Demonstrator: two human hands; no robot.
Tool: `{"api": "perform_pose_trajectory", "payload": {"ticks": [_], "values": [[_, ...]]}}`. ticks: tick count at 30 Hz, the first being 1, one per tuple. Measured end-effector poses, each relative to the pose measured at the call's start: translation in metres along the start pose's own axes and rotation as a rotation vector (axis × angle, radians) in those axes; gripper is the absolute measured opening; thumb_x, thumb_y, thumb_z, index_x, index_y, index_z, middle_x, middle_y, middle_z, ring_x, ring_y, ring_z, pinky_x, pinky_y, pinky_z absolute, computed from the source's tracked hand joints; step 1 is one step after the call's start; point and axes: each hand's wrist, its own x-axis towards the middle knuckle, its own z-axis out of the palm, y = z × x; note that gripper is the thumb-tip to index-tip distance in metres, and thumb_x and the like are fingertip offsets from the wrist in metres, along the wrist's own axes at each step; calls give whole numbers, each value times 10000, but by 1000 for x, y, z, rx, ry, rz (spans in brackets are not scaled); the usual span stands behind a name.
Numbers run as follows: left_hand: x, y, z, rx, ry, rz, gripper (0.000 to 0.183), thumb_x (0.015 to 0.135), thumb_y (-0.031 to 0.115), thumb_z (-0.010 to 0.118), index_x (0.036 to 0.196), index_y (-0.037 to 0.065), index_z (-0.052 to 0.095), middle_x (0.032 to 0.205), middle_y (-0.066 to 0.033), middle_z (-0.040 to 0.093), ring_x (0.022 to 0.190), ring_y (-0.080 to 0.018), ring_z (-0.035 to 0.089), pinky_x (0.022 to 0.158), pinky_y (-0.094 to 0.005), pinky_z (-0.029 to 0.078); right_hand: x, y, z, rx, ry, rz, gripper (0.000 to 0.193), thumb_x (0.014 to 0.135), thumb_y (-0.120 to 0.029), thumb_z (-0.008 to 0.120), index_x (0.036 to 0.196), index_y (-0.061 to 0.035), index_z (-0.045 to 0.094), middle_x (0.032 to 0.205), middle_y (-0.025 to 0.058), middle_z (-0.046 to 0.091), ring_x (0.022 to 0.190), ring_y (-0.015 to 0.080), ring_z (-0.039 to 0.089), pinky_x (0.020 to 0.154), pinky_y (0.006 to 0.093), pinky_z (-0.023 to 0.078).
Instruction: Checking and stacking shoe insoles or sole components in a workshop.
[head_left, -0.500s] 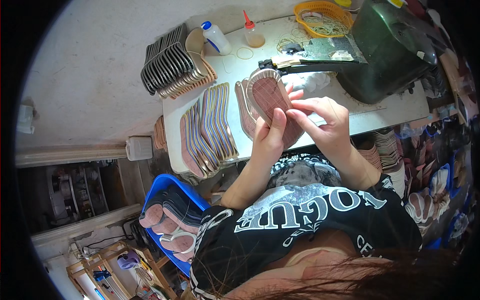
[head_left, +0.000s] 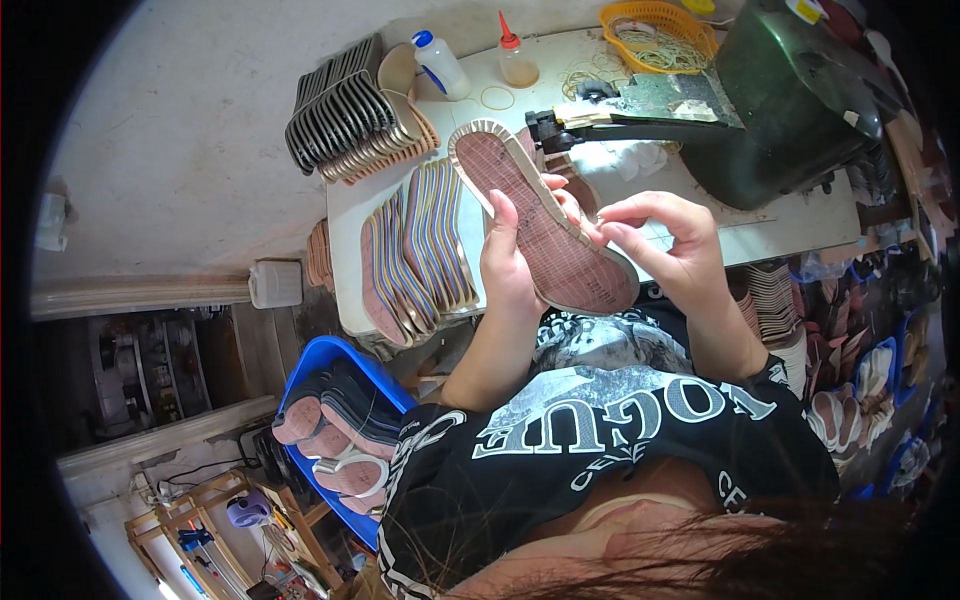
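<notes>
- Left hand (head_left: pixel 512 272) grips the pink shoe sole (head_left: pixel 545 235) by its sides, above the worktable's (head_left: pixel 346 230) front edge.
- Right hand (head_left: pixel 685 245): thumb and forefinger nearly meet at its rim; remotely, I cannot tell whether they pinch anything.
- Risk, I judge: a slackened left grip could drop it.
- Versus earlier: its face shows more fully, upper end farther left.

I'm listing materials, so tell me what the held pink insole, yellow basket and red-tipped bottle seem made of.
Pink insole: probably matte fabric, given its gridded face and gathered pale edging. Yellow basket: likely smooth plastic, evenly coloured with openwork walls. Red-tipped bottle: apparently smooth translucent plastic; its brownish contents show through.
</notes>
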Motion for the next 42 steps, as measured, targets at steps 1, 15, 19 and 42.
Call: {"api": "perform_pose_trajectory", "payload": {"ticks": [1,15,19,42], "values": [[0,-1,1,8,11,34,626,973,549,310,1179,-26,443,895,-133,558,860,-276,623,792,-379,523,1,0,2,-8,-1,-66,129,790,-55,705,898,13,685,836,89,681,758,142,637,703,259,492],[-9,-9,15,682,181,277,451,1006,363,411,1214,-30,489,1025,-96,585,969,-156,562,850,-292,452,21,-24,8,-787,-95,-465,68,748,-176,666,771,-113,655,734,4,581,715,170,584,743,345,405],[-5,-13,6,853,199,354,459,1011,349,399,1245,-39,468,1049,-103,579,979,-163,560,870,-297,443,29,-19,10,-994,-185,-531,83,727,-181,645,701,-107,616,712,4,556,724,170,583,756,347,409],[-5,-13,13,446,218,472,671,981,519,323,1445,75,130,1144,-133,438,1135,-281,455,1005,-464,359,-5,-6,28,-353,31,-402,245,666,-95,782,881,-83,665,829,38,608,788,218,577,749,347,418]]}}
